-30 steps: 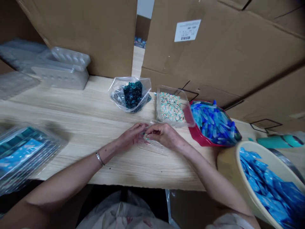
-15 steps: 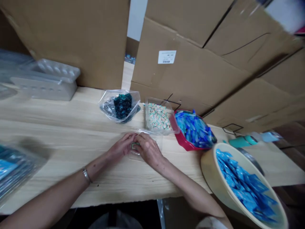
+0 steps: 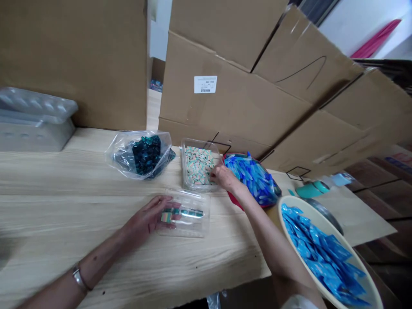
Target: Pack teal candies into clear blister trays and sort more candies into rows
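Observation:
A clear plastic blister tray point(image 3: 193, 214) lies on the wooden table point(image 3: 80, 180) and holds a small striped piece and a teal pen-like item. My left hand point(image 3: 146, 216) rests on the tray's left end, fingers lying flat on it. My right hand point(image 3: 223, 177) reaches into the clear tub of small pink-and-green pieces point(image 3: 198, 165), fingers pinched together at its right edge. What the fingers pinch is too small to make out.
A plastic bag of dark teal pieces point(image 3: 143, 153) lies left of the tub. A red tray of blue items point(image 3: 251, 176) sits right of it, and a cream bowl of blue packets point(image 3: 322, 253) lies at the near right. Stacked clear trays point(image 3: 32, 118) stand at the far left. Cardboard boxes point(image 3: 244, 86) wall the back.
My right hand left the blister tray and moved up to the tub of small pieces. My left hand stayed on the tray. The view swung to the right.

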A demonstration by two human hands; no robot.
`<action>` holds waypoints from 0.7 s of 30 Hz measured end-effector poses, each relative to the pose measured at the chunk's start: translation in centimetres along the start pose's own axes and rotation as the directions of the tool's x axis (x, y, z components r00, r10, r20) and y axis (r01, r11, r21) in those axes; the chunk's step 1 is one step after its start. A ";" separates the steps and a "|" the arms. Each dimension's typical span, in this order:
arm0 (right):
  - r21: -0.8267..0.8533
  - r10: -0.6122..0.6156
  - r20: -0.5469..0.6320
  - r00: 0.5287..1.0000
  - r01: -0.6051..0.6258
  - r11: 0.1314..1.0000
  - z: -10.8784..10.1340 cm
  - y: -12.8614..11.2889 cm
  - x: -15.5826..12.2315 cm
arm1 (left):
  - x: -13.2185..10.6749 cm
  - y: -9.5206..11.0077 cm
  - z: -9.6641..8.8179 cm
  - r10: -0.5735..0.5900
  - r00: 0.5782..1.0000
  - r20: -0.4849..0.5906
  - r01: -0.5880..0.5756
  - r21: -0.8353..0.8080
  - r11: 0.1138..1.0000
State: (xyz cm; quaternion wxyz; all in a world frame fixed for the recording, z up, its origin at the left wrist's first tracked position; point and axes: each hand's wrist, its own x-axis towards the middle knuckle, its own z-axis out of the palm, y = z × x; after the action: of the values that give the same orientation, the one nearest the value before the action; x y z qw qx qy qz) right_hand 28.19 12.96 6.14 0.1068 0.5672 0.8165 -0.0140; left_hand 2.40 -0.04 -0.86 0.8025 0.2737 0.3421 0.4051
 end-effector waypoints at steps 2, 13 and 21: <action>0.011 0.004 -0.022 1.000 -0.004 1.000 0.4 -0.2 0.2 | 0.1 -0.1 -0.1 -0.006 1.000 -0.001 0.006 0.002 1.000; 0.200 -0.026 -0.086 0.996 0.043 0.979 0.9 0.4 0.2 | 0.3 -0.3 -0.3 -0.019 1.000 -0.004 0.019 0.009 1.000; 0.247 -0.023 -0.072 0.997 0.040 0.968 0.7 0.4 0.2 | 0.2 -0.2 -0.3 -0.039 0.999 0.000 0.039 0.034 0.999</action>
State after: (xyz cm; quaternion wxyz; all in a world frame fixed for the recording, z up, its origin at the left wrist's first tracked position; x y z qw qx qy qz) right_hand 28.65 13.16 5.44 0.0065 0.5632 0.8205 -0.0981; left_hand 2.38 0.11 -1.26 0.8057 0.2807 0.3540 0.3832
